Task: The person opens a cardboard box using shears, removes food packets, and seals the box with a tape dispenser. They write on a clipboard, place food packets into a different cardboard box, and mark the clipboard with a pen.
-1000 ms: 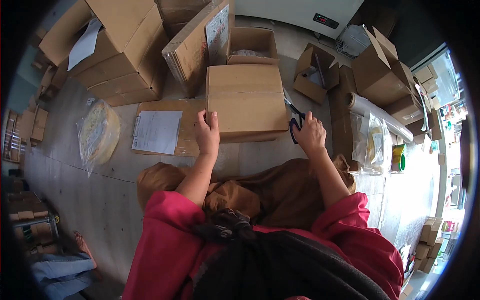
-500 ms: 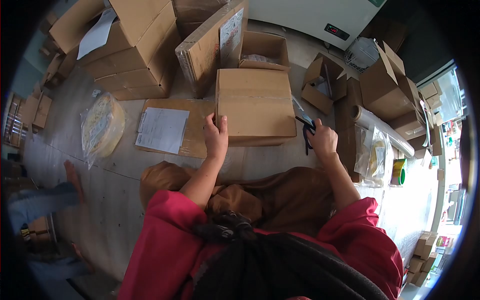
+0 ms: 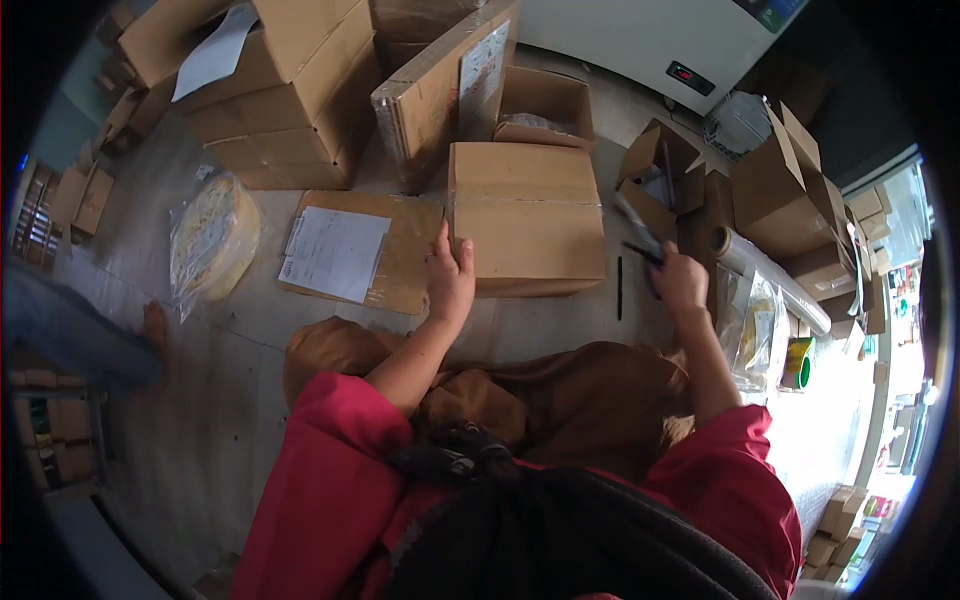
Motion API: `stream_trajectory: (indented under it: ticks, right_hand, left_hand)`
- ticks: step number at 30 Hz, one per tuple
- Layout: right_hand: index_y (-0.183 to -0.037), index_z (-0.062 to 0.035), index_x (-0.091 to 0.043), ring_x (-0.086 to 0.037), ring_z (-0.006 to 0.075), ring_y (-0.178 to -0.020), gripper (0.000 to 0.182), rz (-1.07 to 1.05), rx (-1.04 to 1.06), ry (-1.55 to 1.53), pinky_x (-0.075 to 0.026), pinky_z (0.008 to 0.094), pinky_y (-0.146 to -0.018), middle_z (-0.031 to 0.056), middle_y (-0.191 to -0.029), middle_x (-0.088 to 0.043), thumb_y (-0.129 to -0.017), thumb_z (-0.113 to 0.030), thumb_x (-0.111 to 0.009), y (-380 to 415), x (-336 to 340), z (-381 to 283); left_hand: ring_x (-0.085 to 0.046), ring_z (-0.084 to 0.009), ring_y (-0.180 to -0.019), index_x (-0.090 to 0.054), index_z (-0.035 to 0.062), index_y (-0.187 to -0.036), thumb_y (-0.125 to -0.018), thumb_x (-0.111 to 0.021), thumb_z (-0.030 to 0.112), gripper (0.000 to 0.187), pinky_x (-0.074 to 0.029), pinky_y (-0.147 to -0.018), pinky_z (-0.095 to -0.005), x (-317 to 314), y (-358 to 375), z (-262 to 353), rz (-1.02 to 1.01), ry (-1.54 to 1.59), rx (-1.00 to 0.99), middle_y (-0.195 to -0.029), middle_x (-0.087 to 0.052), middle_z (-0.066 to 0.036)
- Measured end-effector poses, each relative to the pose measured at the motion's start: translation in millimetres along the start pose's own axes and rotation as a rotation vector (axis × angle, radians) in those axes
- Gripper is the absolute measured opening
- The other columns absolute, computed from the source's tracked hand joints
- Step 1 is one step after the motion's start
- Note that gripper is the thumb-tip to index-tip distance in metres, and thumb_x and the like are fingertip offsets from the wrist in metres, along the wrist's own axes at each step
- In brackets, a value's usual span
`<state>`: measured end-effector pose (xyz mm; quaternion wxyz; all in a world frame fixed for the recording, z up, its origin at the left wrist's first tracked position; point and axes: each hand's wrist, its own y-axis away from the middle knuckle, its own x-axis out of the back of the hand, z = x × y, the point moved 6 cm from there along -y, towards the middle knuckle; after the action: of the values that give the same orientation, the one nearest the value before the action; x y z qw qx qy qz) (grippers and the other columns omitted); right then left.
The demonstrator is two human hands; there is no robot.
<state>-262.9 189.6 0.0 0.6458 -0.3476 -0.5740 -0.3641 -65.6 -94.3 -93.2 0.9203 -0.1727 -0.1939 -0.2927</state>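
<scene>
A closed cardboard box (image 3: 528, 225) sits on the floor in front of me. My left hand (image 3: 450, 278) rests against its left edge, fingers a little apart and gripping nothing. To the right of the box, my right hand (image 3: 682, 282) is closed on a dark-handled tool, apparently scissors (image 3: 640, 222), with a pale blade pointing up and left; its outline is blurred. A slim black pen-like stick (image 3: 619, 288) lies on the floor between the box and my right hand. Left of the box, a paper sheet (image 3: 335, 252) lies on a flat cardboard piece (image 3: 408, 240).
Larger boxes (image 3: 270, 120) stand at the back left, beside an upright flat package (image 3: 430, 100). A bagged round item (image 3: 212, 240) lies left. Open cartons (image 3: 775, 175), a plastic roll (image 3: 775, 280) and green tape (image 3: 798, 363) are right. Another person's leg (image 3: 90, 320) is far left.
My right hand has moved right, away from the box, with the tool's blade now pointing up. The black stick now lies on the floor. At the far left, the other person's legs have shifted.
</scene>
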Motion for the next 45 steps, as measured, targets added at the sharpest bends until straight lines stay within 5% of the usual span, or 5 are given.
stream_trajectory:
  ticks: [9, 36, 40, 42, 45]
  right_hand:
    - [-0.087, -0.0038, -0.05, -0.061, 0.0362, -0.072, 0.053, -0.311, 0.12, -0.274, -0.047, 0.0431, -0.066, 0.0178, -0.069, -0.061, -0.071, -0.053, -0.063, 100, 63, -83]
    - [-0.081, -0.0025, -0.055, -0.062, 0.0303, -0.06, 0.046, -0.031, 0.217, -0.177, -0.049, 0.0368, -0.057, 0.0143, -0.061, -0.061, -0.072, -0.047, -0.064, 70, 11, -128]
    - [-0.076, -0.0002, -0.06, -0.057, 0.0204, -0.05, 0.045, -0.302, 0.047, -0.633, -0.044, 0.0321, -0.049, 0.0095, -0.052, -0.055, -0.073, -0.045, -0.067, 67, 30, -100]
    - [-0.076, -0.0011, -0.057, -0.052, 0.0127, -0.046, 0.043, -0.62, -0.155, -1.325, -0.04, 0.0269, -0.043, 0.0037, -0.049, -0.051, -0.076, -0.043, -0.066, 90, 30, -95]
    - [-0.078, -0.0037, -0.052, -0.044, 0.0085, -0.042, 0.044, -0.375, -0.166, -1.628, -0.034, 0.0208, -0.041, 0.0028, -0.052, -0.048, -0.085, -0.047, -0.049, 98, 54, -63]
  left_hand:
    - [-0.046, -0.0148, -0.101, -0.048, 0.0084, -0.125, -0.091, -0.045, 0.021, 0.037, -0.038, -0.088, -0.0314, -47, 70, 16, -0.421, 0.67, 0.257, -0.116, -0.046, -0.004]
    - [-0.039, -0.0214, -0.12, -0.033, 0.0069, -0.134, -0.093, -0.025, 0.049, 0.059, -0.029, -0.1, -0.0359, -53, -44, -9, -0.516, 0.884, 0.275, -0.13, -0.042, -0.011]
    - [-0.035, -0.0255, -0.123, -0.034, 0.0079, -0.134, -0.082, -0.058, 0.03, 0.061, -0.027, -0.101, -0.04, -41, -27, 19, -0.392, 0.482, 0.102, -0.132, -0.038, -0.014]
    - [-0.033, -0.0318, -0.124, -0.036, 0.0092, -0.132, -0.071, -0.069, 0.029, 0.072, -0.024, -0.101, -0.0473, -14, -13, 79, -0.045, -0.017, -0.653, -0.13, -0.04, -0.014]
    - [-0.028, -0.0356, -0.124, -0.036, 0.0108, -0.132, -0.065, -0.072, 0.026, 0.077, -0.02, -0.101, -0.0527, -17, -10, 113, -0.146, -0.119, -0.731, -0.131, -0.037, -0.013]
